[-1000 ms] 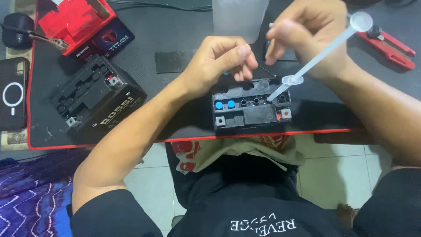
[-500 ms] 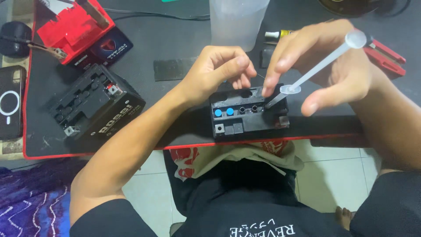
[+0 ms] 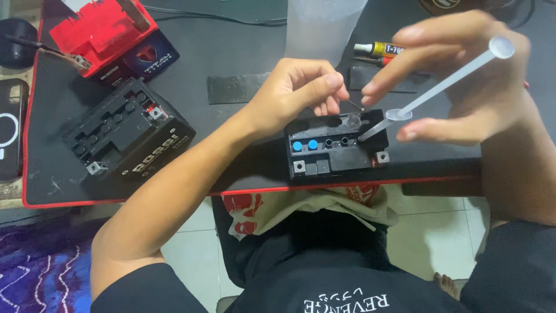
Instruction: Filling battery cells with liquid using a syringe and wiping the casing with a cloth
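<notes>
A: What is the biggest thing in view?

B: The dark surface [image 3: 243,168], topped by a black mat with a red edge. On its left part lies a large black rectangular battery [image 3: 128,134] with its top strip off, and beyond that a red plastic battery case [image 3: 101,29] on a dark blue box. A translucent plastic beaker [image 3: 321,26] stands at the far edge.

A: And the thing being worked on?

B: A smaller black rectangular battery [image 3: 336,148] sits at the near edge of the surface, right in front of the person. Its top shows a row of cell holes; two carry blue round caps [image 3: 304,145], the others are open.

A: What is the left hand doing?

B: The left hand [image 3: 295,95] hovers over the battery's far edge, its grip narrow, thumb and forefinger pinched on a thin dark pin or wire [image 3: 355,105].

A: The right?

B: The right hand [image 3: 463,75] holds a clear plastic dropper [image 3: 440,87] loosely, fingers spread wide. The dropper slants down, its tip at the battery's top near the right end.

A: Anything smaller?

B: A flat black strip [image 3: 231,88] lies beside the left wrist, and a small yellow glue tube [image 3: 379,49] lies just behind the hands.
</notes>
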